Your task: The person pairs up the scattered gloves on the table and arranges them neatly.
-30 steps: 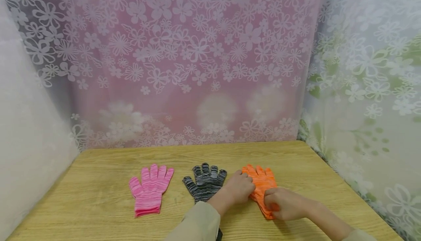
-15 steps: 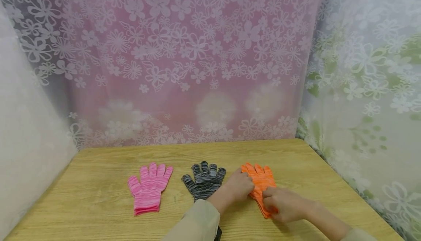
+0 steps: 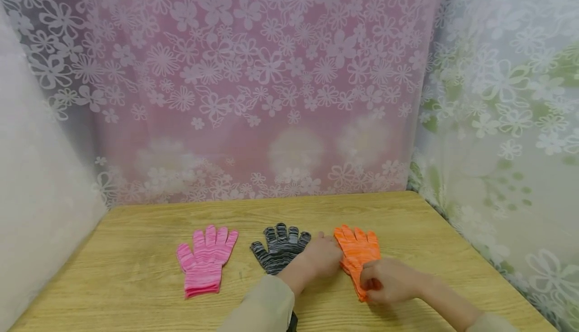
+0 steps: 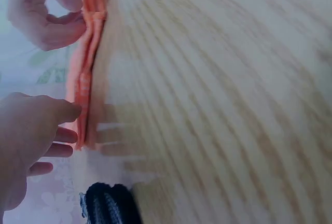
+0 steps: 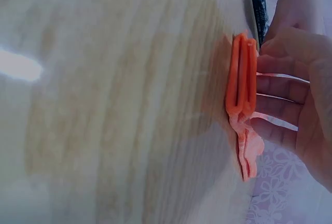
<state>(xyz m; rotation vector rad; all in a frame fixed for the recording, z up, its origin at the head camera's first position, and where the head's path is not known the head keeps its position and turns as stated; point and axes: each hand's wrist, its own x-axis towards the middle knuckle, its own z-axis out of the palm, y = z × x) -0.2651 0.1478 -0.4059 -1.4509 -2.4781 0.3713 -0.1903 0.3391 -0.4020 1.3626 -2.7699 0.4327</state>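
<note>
A stacked pair of orange gloves (image 3: 359, 251) lies flat on the wooden table at the right; its layered cuff (image 5: 241, 73) shows in the right wrist view. My left hand (image 3: 322, 256) is at the stack's left edge, its fingers loosely extended and nearly touching it in the left wrist view. My right hand (image 3: 393, 279) rests its fingertips on the cuff end, and in the right wrist view those fingers look fairly straight. Left of these, a black-and-grey glove (image 3: 278, 254) is partly covered by my left forearm. Farther left lies a pink glove (image 3: 205, 261).
The wooden table (image 3: 135, 241) reaches back to a pink flowered curtain (image 3: 253, 95). A pale curtain (image 3: 40, 181) hangs at the left, and a green-and-white flowered one (image 3: 506, 136) at the right.
My left hand has slid slightly left, off the top of the orange gloves to their edge. My right hand stays at the cuff with its fingers a little farther apart.
</note>
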